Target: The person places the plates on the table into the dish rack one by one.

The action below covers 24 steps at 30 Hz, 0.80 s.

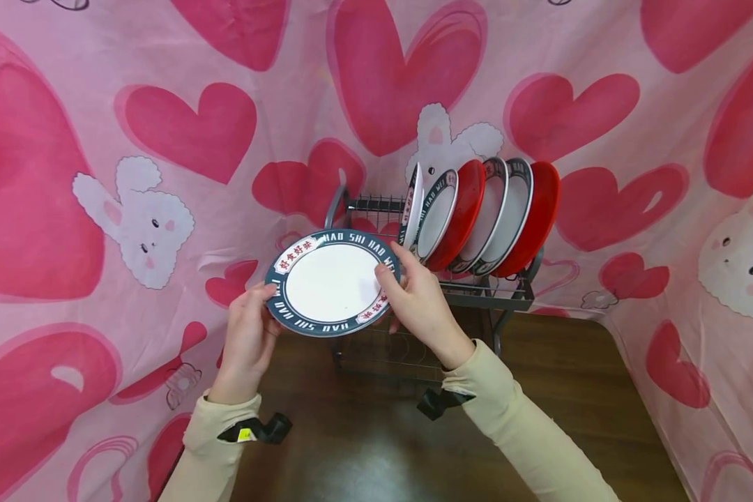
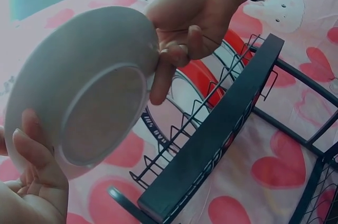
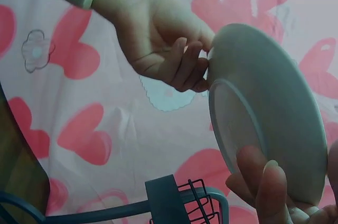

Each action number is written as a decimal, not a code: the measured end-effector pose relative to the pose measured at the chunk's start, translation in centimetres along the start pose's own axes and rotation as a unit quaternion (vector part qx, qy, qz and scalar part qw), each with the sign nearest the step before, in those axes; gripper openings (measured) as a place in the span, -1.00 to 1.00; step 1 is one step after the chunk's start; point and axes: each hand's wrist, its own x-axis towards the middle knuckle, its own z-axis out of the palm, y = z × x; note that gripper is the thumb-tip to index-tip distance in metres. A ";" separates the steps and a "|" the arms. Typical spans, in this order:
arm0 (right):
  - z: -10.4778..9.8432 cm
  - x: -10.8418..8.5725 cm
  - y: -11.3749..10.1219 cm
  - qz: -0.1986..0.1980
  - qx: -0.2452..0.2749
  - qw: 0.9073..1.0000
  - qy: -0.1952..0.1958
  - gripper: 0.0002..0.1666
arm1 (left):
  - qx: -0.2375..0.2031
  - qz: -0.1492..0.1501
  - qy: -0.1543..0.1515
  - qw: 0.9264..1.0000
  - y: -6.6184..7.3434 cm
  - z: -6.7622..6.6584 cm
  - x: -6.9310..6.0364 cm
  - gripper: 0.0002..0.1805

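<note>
A white plate (image 1: 332,282) with a dark lettered rim is held between both hands, in front of the dish rack's left end. My left hand (image 1: 247,338) grips its left edge. The right hand (image 1: 423,300) pinches the right edge, thumb on the upper face. Both wrist views show the plate's pale underside (image 2: 105,108) with its foot ring, and fingertips (image 3: 272,187) beneath it. In the dark wire dish rack (image 1: 486,298) several plates stand on edge: dark-rimmed white plates (image 1: 438,216) and red plates (image 1: 542,216).
The rack's front bar (image 2: 211,134) runs close under the held plate. A lower wire shelf (image 1: 383,355) sits beneath, over a dark wooden floor (image 1: 351,446). Pink heart-printed cloth (image 1: 226,42) hangs behind and at both sides.
</note>
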 end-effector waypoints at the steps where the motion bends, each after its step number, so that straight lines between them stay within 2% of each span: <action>1: 0.0 0.0 0.0 0.001 0.003 1.000 -0.001 -0.21 | 0.003 0.001 0.000 1.000 -0.1 0.0 0.0 -0.70; 8: 0.0 0.1 0.2 -0.011 0.049 0.999 -0.004 -0.27 | 0.030 0.007 0.008 1.000 -0.5 -0.2 0.0 -0.72; 13: -0.2 0.3 0.1 -0.027 0.075 0.997 0.013 -0.29 | 0.075 0.011 0.012 0.997 -0.9 -0.1 0.2 -0.73; 16: -0.5 0.4 -0.1 -0.039 0.073 0.996 0.032 -0.30 | 0.100 0.019 0.009 0.995 -1.3 -0.1 0.4 -0.71; 19: -0.7 0.5 -0.3 -0.049 0.064 0.995 0.050 -0.31 | 0.104 0.023 0.005 0.994 -1.7 0.1 0.8 -0.66; 24: -1.1 0.6 -0.6 -0.056 0.045 0.995 0.064 -0.31 | 0.108 0.027 0.023 0.994 -2.4 0.3 1.7 -0.61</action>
